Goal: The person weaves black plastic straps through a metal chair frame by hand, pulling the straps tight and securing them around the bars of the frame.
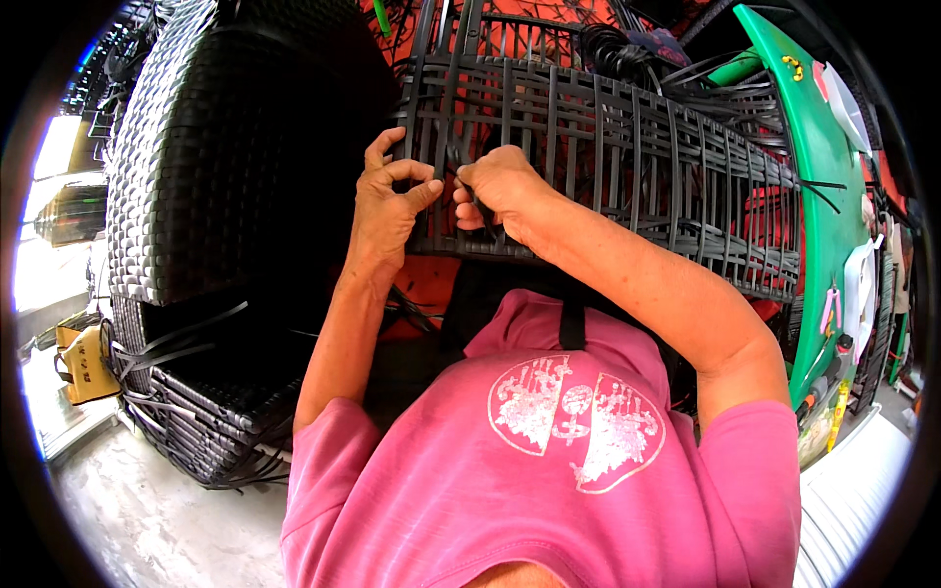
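A person's two hands work close together at the near left end of an openwork panel of flat black strips, which lies across the upper middle of the view. Its strips cross in a slender lattice, the long crosspieces bunching into tight bands toward the right end, with a few loose ends poking out.

The left hand brings thumb and forefinger together in a narrow pinch, its other fingers raised and bent; whether a strip sits between the tips cannot be told. The right hand, just beside it, is curled around a slim, dark, curved item, mostly hidden by the fingers, its kind unclear.

To the left stands a bulky wicker piece, its black weave plaited in broad, glossy, rounded bands. Below it, a second woven section shows ridged rows and straggling strands. A red sheet shows beneath the panel. At right, a smooth green board curves along the edge, with pink-handled scissors against it. The person's soft pink T-shirt bears a cracked white print.
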A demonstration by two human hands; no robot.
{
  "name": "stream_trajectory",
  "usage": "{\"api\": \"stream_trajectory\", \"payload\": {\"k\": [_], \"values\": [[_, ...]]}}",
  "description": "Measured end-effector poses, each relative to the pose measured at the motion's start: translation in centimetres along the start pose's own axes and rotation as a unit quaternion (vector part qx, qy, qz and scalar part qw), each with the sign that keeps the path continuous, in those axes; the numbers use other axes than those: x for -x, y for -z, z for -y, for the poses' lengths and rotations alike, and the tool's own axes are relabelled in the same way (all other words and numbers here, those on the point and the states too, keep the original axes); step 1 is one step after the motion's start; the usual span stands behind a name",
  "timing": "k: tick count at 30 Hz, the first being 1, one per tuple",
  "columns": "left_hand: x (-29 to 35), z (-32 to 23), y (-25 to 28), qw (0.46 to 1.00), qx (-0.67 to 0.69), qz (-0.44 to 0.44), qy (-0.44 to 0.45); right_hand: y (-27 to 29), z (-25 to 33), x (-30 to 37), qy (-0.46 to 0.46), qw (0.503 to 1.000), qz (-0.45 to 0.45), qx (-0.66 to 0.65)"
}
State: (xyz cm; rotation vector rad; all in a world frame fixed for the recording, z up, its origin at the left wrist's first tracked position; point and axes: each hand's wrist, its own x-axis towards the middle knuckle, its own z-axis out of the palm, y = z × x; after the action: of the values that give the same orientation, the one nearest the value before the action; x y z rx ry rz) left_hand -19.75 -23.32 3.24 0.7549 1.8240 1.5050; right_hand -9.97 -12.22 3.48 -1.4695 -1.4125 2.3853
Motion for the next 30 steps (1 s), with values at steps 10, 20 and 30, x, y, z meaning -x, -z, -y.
{"api": "stream_trajectory", "payload": {"k": [10, 20, 30], "values": [[0.0, 0.9, 0.3, 0.994, -0.1, -0.014, -0.032, -0.1, -0.8, -0.3, 0.107, 0.987, 0.076, 0.091], [-0.7, 0.8, 0.4, 0.967, -0.245, -0.048, -0.053, 0.5, -0.5, -1.0, 0.063, 0.99, 0.122, 0.023], [-2.3, 0.5, 0.7, 0.982, 0.047, -0.015, 0.18, 1.5, 0.2, -1.2, 0.021, 0.984, 0.176, 0.031]]}}
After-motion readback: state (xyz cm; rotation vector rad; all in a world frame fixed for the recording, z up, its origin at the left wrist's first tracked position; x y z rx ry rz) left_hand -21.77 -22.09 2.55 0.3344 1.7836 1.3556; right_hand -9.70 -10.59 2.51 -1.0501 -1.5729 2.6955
